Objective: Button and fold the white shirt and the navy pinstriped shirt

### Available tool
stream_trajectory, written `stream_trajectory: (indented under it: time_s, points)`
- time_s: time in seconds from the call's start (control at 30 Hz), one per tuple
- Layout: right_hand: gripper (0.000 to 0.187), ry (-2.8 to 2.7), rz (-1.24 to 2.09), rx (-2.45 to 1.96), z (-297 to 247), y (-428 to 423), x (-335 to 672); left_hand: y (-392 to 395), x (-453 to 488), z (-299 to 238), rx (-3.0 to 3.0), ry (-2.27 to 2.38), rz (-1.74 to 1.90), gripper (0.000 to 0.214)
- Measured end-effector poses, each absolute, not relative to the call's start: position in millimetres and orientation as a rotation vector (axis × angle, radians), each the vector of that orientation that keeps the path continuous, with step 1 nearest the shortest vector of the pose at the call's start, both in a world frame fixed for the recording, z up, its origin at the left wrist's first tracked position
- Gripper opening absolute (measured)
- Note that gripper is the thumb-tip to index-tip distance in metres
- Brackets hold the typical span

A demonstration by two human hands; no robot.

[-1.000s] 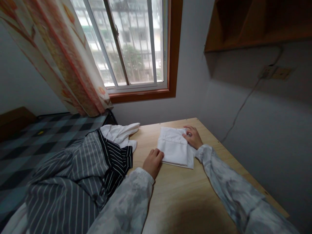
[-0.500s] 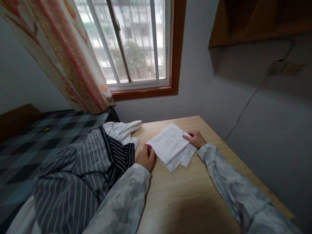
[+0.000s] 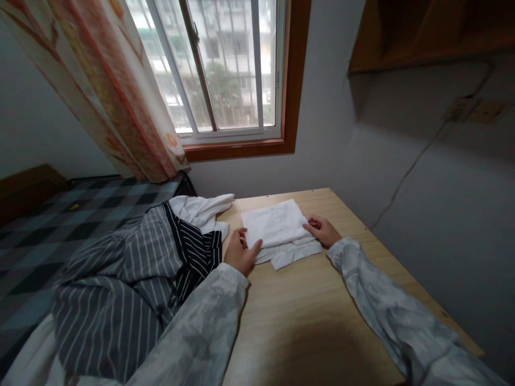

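A folded white cloth (image 3: 277, 229) lies flat on the far half of the wooden desk (image 3: 314, 305), near the wall under the window (image 3: 225, 69). Its upper layer is a neat rectangle, and lower layers stick out unevenly along the near and right edges.

The person's left hand (image 3: 240, 252) sits at the cloth's near left corner. The thumb lies on top of the fabric, spread away from the fingers (image 3: 242, 234), which curl against the left edge. Whether any of them are tucked under the cloth cannot be told. The right hand (image 3: 324, 230) is at the opposite side, its bent fingers (image 3: 311, 225) touching the top of the right edge. The thumb is hidden, so it is unclear whether this hand pinches the fabric or only presses on it. The cloth therefore lies between the two hands, touched by both. Both arms wear pale mottled sleeves (image 3: 386, 311).

Just left of the cloth, a heap of grey and black striped garments (image 3: 132, 279) hangs over the desk's left edge, with a crumpled white garment (image 3: 201, 210) on its far end, close to the cloth but apart from it. Beyond the heap is a bed with a checked cover (image 3: 60, 214), and a patterned orange curtain (image 3: 108, 91) hangs beside the window. A wooden shelf (image 3: 422, 32) is mounted on the right wall, with a cable (image 3: 406, 171) running down from a socket.
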State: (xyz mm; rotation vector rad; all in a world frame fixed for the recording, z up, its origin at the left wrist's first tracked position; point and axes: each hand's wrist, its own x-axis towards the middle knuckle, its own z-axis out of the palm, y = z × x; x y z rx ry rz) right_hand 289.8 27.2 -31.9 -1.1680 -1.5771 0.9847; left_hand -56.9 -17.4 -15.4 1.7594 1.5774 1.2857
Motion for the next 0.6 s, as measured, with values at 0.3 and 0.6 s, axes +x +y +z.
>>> stream_trajectory:
  time_s: [0.3, 0.6]
  points:
    - [0.043, -1.552, 0.691, -1.189, -29.2, 26.3, 285.7, -8.6, -54.2, -27.8, 1.911, 1.185, 1.331, 0.068]
    - [0.050, -1.736, 0.705, -1.207, -25.7, 13.3, 293.5, -17.7, -50.7, -15.2, 1.897, 1.567, 1.239, 0.061]
